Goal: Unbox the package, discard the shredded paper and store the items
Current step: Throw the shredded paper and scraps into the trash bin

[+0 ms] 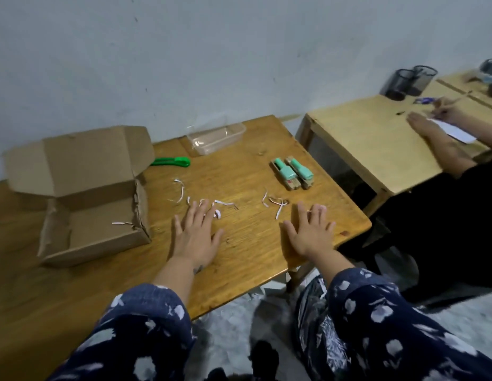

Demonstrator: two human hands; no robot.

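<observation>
Left hand (196,237): palm down on the surface (253,243), fingers spread straight, holding nothing; fingertips among the shredded paper (223,203).
Right hand (310,233): flat, splayed, empty grip.
Box (85,193): open, left of the left hand.
Green items (291,173): beyond the right hand.
Clear container (216,136): farther back.

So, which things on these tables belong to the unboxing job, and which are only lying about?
Part of the job:
- open cardboard box
- paper shreds on the table
- two green items
- clear plastic tub
- left hand and right hand, both flat, holding nothing

Just lying about:
- green cutter
- two dark pen cups on the next table
- another person's paper
</observation>
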